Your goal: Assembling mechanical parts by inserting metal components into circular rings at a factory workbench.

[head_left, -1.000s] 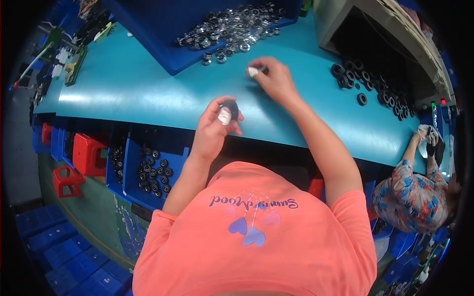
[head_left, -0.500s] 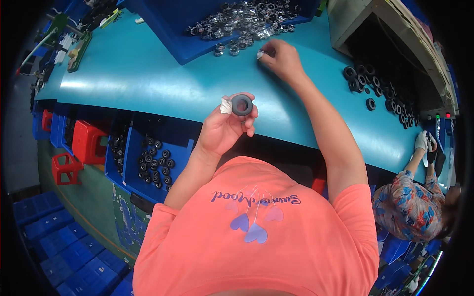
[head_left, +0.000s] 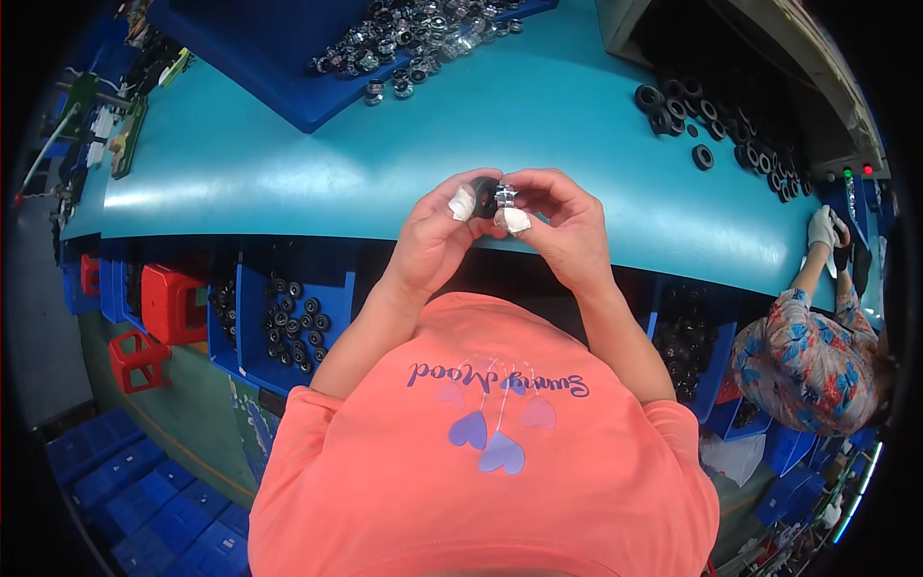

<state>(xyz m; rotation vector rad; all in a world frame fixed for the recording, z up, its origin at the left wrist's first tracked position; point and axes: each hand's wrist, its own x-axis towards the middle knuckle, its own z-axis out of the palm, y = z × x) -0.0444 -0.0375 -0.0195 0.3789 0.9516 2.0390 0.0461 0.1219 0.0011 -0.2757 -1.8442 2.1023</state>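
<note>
Above the near edge of the teal table, both of my hands meet in front of my chest. My left hand, its thumb wrapped in white tape, is closed on a black rubber ring. A shiny silver hub-like part sits between the fingers of my right hand, whose thumb is taped too. The silver part is up against the ring's right side; fingers hide how far it goes in. More silver parts lie in and beside a blue bin at the far side.
Loose black rings are spread at the far right by a boxy machine. Blue bins with black wheels stand below the table edge. Red stools are at the left. A gloved co-worker sits at the right.
My right hand has come back from beside the far bin with a silver part and brought it to the black ring in my left hand. The view has shifted slightly.
</note>
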